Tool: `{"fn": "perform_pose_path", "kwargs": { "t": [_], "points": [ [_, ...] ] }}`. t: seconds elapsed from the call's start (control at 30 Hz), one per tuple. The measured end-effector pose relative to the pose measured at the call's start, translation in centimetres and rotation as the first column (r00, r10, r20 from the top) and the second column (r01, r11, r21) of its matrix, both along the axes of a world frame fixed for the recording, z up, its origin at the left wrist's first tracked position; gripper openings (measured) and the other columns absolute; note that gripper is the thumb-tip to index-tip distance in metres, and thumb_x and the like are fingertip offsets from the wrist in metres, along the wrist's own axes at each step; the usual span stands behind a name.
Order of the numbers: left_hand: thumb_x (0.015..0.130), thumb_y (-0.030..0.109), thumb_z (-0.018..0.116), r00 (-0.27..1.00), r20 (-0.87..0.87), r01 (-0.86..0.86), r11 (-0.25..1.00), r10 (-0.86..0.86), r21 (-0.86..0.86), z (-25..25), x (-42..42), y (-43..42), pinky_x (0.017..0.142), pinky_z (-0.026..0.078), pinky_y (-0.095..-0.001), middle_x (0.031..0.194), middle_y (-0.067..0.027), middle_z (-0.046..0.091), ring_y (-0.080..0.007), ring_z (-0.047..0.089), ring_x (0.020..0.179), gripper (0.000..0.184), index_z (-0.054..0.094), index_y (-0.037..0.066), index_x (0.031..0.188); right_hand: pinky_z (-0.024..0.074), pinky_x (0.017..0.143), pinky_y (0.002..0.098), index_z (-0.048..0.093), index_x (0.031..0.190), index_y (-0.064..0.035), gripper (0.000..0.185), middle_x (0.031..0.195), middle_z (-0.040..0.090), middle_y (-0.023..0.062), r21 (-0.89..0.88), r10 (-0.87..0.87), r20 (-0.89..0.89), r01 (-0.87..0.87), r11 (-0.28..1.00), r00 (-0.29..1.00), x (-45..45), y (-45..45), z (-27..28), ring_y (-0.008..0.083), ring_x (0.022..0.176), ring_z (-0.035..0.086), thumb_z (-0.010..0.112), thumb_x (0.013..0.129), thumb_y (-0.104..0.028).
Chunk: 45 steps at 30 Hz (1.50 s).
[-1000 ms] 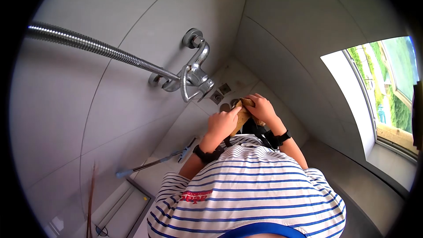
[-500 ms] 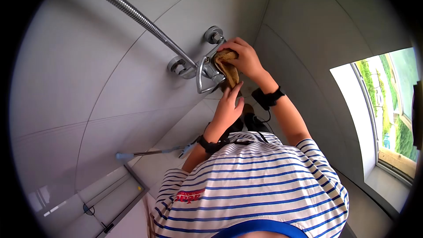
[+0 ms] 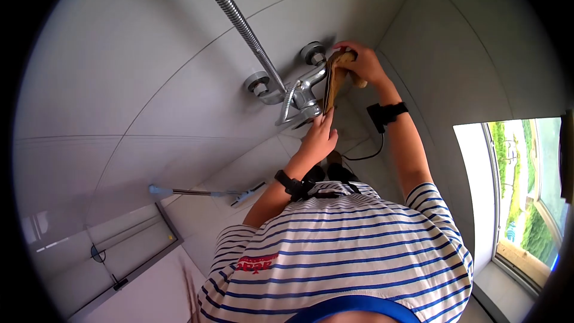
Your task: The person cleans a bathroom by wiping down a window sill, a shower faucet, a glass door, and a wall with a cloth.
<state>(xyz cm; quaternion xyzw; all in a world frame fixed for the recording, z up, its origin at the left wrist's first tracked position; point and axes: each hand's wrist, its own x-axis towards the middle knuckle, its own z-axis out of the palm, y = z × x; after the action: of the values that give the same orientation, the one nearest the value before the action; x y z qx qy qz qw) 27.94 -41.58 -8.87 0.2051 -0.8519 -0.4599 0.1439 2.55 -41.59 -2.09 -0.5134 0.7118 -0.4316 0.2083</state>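
Note:
A brown cloth (image 3: pixel 335 82) hangs in folds at the right side of the chrome shower mixer tap (image 3: pixel 306 88). My right hand (image 3: pixel 368 67) is closed around the cloth's upper part, near the tap's upper wall fitting. Lower down, my left hand (image 3: pixel 318 142) has its fingers stretched upward and its thumb apart. Its fingertips touch the cloth's lower end beside the tap body. The ribbed metal shower hose (image 3: pixel 239 24) runs up and left from the tap.
Grey tiled walls (image 3: pixel 179 42) meet in a corner behind the tap. A long-handled floor tool (image 3: pixel 197 192) with light blue ends lies at the lower left. An open window (image 3: pixel 526 191) is on the right. A black cable (image 3: pixel 372 155) hangs from my right wristband.
My right hand has moved up and right with the cloth, which is now stretched longer towards my left fingertips. The view has shifted, so the tap sits farther right.

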Motion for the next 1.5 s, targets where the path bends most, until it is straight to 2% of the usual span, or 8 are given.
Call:
{"fn": "perform_pose_path", "kwargs": {
  "t": [0.23,0.4,0.6,0.8,1.03,1.2,1.27,1.5],
  "points": [
    [0.089,0.008,0.06,0.993,0.063,-0.095,0.994,0.098,-0.055,0.9,-1.4,0.0,0.102,0.046,-0.045,0.152,-0.03,0.033,-0.0475,0.045,0.13,0.062,0.038,-0.004,0.145,0.0517,0.087,0.0332,0.068,0.11,-0.0073,0.038,0.105,0.066,0.0082,-0.229,-0.127,-0.126,0.095,0.969,0.984,0.0,-1.9,-2.2,0.022,0.096,0.065,0.074,0.073,0.002],
    [0.088,0.009,0.061,0.978,0.083,-0.174,0.969,0.191,-0.177,-1.4,0.7,0.9,0.101,0.047,-0.0451,0.148,-0.0261,0.041,-0.0452,0.048,0.128,0.061,0.041,0.0,0.144,0.0519,0.081,0.0359,0.062,0.101,-0.0054,0.03,0.096,0.064,0.0106,-0.222,-0.349,0.249,0.404,0.888,0.904,6.7,0.5,-5.4,0.0276,0.091,0.065,0.071,0.073,0.0],
    [0.087,0.008,0.062,0.915,0.263,-0.304,0.951,0.307,-0.053,-3.5,3.3,4.1,0.096,0.05,-0.0445,0.139,-0.0217,0.051,-0.0414,0.056,0.118,0.046,0.054,0.005,0.133,0.0527,0.079,0.0368,0.062,0.1,-0.0034,0.03,0.097,0.063,0.0141,-0.251,0.072,0.037,-0.06,0.966,0.997,10.4,3.4,-5.7,0.0343,0.089,0.065,0.071,0.072,0.004],
    [0.086,0.017,0.065,0.814,0.372,-0.474,0.88,0.447,-0.021,-4.5,8.2,6.8,0.071,0.05,-0.0479,0.089,-0.0177,0.063,-0.0401,0.063,0.082,0.016,0.057,0.003,0.089,0.0546,0.074,0.0344,0.066,0.104,-0.0031,0.028,0.1,0.066,0.0134,-0.046,0.295,0.027,-0.294,0.955,0.955,8.8,4.9,-10.7,0.0299,0.083,0.068,0.076,0.078,-0.001],
    [0.082,0.032,0.06,0.635,0.524,-0.609,0.785,0.567,-0.112,-5.4,16.8,11.3,0.066,0.051,-0.0511,0.079,-0.0171,0.065,-0.0407,0.064,0.076,0.025,0.061,0.007,0.077,0.054,0.073,0.0303,0.073,0.109,-0.0033,0.029,0.093,0.074,0.0085,0.419,0.457,0.377,-0.588,0.691,0.806,12.7,9.0,-13.2,0.0194,0.078,0.069,0.079,0.081,-0.006],
    [0.08,0.028,0.068,0.57,0.472,-0.748,0.662,0.672,-0.039,-4.8,23.7,14.2,0.07,0.05,-0.0497,0.081,-0.0149,0.066,-0.0393,0.064,0.081,0.025,0.056,0.008,0.088,0.0521,0.079,0.031,0.074,0.109,-0.007,0.03,0.104,0.069,0.0071,0.114,0.678,0.312,-0.734,0.669,0.666,21.1,7.6,-11.8,0.0176,0.091,0.065,0.078,0.079,-0.003],
    [0.081,0.03,0.071,0.532,0.442,-0.802,0.597,0.722,-0.009,-4.3,26.6,15.5,0.069,0.049,-0.0488,0.08,-0.0171,0.065,-0.0396,0.064,0.079,0.029,0.056,0.007,0.09,0.0503,0.082,0.0374,0.076,0.1,-0.0108,0.029,0.103,0.064,0.0074,-0.03,0.784,-0.129,-0.793,0.608,0.607,25.7,7.0,-9.1,0.0256,0.094,0.062,0.078,0.073,-0.003],
    [0.08,0.047,0.076,0.494,0.438,-0.869,0.441,0.751,0.224,-3.7,40.4,21.3,0.075,0.052,-0.0413,0.09,-0.0186,0.071,-0.034,0.068,0.083,0.051,0.063,0.006,0.108,0.0463,0.082,0.0385,0.077,0.096,-0.016,0.028,0.095,0.057,0.0066,-0.118,0.732,-0.346,-0.801,0.587,0.587,44.0,8.1,-7.7,0.0296,0.094,0.051,0.078,0.071,-0.003]
  ]
}}
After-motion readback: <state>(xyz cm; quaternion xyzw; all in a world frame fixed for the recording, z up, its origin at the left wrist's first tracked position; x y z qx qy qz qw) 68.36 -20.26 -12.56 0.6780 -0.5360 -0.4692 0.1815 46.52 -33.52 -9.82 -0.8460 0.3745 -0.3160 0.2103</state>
